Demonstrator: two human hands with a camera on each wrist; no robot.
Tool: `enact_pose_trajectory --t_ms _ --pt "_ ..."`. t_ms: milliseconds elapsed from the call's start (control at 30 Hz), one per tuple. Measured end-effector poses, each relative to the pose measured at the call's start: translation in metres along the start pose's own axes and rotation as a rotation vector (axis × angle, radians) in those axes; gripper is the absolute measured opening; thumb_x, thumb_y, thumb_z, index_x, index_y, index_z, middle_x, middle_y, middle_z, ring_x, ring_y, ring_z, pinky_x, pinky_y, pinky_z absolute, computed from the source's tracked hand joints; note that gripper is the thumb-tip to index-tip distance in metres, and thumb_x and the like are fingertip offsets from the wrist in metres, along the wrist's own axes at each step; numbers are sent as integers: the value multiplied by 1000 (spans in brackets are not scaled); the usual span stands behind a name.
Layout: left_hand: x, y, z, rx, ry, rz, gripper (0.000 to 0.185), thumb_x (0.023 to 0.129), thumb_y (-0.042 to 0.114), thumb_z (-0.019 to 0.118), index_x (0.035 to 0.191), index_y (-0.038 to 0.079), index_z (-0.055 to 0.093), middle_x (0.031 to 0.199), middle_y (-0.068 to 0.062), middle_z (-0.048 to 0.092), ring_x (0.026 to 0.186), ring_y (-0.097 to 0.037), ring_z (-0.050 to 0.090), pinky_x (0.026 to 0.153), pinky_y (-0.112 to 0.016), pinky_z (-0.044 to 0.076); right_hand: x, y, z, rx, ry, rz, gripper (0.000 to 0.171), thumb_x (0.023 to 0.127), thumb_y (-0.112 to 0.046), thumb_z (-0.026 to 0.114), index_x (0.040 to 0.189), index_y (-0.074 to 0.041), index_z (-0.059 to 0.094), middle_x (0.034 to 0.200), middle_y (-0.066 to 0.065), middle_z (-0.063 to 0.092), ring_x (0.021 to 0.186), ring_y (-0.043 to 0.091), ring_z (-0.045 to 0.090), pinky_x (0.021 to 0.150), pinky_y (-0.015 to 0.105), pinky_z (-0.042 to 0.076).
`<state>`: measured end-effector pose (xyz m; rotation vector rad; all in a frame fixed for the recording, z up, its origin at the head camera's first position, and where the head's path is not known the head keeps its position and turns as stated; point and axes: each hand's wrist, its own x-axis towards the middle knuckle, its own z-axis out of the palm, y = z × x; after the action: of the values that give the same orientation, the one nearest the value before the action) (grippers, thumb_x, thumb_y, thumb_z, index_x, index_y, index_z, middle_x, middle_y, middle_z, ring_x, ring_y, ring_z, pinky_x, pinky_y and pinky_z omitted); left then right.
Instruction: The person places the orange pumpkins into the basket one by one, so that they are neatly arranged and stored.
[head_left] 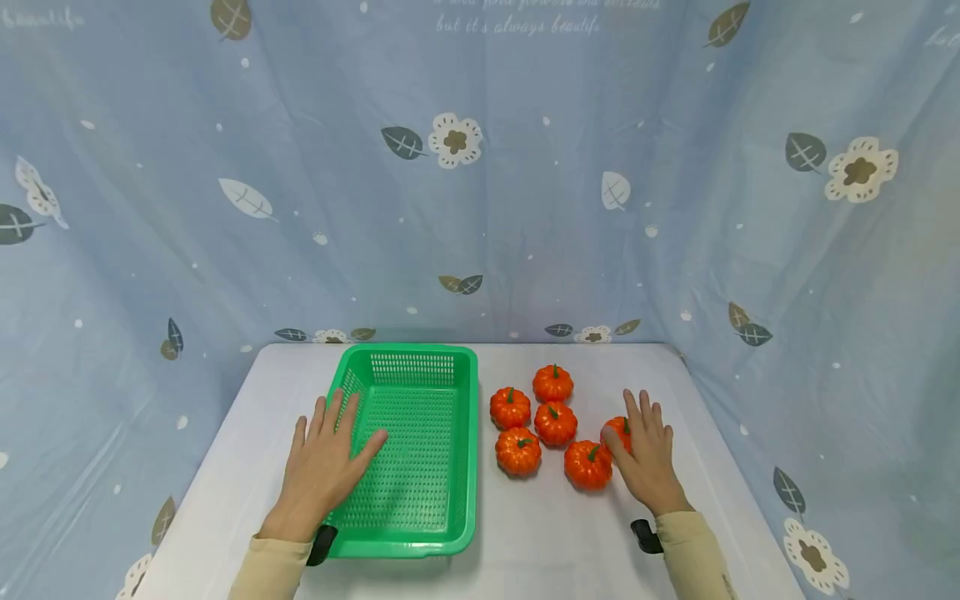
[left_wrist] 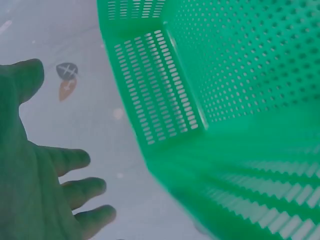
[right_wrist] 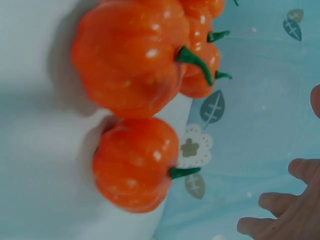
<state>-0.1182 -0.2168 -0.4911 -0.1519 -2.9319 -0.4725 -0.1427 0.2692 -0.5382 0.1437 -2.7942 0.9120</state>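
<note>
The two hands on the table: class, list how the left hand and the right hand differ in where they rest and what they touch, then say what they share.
The left hand lies over the green basket's left rim, thumb inside it; the right hand lies on the white table. The left hand touches only the basket; the right hand rests against an orange pumpkin. Shared: both are flat, fingers straight, palms down, gripping nothing.

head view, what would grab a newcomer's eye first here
The bright green basket on the left half of the white table stands out most, with the left hand lying flat over its left rim. Next comes the cluster of six small orange pumpkins just right of the basket, where the right hand rests with straight fingers against the rightmost one. Behind it all hangs a blue curtain printed with leaves and flowers.
</note>
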Motion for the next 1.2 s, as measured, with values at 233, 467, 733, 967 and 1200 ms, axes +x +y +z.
enact_pose_trajectory --t_ms 233,467,733,967,1200 --pt "-33 -17 -10 14 -38 2 100 92 72 55 161 5 26 162 -26 26 147 -49 22 113 -70 16 -5 13 -6 36 5 21 77 104 -39 54 161 -3 18 163 34 8 145 62 3 108 80 1" --pt "-59 -36 -10 44 -93 -14 113 82 79 61 157 0 32 158 -28 32 141 -50 32 107 -71 25 -5 18 -15 48 3 8 78 104 -38 55 161 -1 17 162 36 9 143 64 5 110 78 0" --pt "-73 -47 -6 49 -161 -48 128 72 86 63 151 -10 36 143 -32 48 126 -48 51 94 -68 43 -8 29 -20 73 -25 31 80 102 -34 59 161 -1 16 162 37 8 143 65 4 111 76 0" --pt "-75 -49 -8 22 -208 -60 136 65 89 67 153 -10 32 143 -34 48 120 -50 55 90 -62 48 -18 40 -22 63 -108 73 82 103 -38 58 161 -2 14 162 37 7 143 64 3 111 77 4" --pt "-77 -51 -15 11 -275 -69 145 57 91 69 154 -10 30 143 -36 47 119 -52 56 88 -62 50 -23 48 -24 140 -177 112 82 104 -42 55 163 -7 11 165 31 5 147 58 0 109 78 6"
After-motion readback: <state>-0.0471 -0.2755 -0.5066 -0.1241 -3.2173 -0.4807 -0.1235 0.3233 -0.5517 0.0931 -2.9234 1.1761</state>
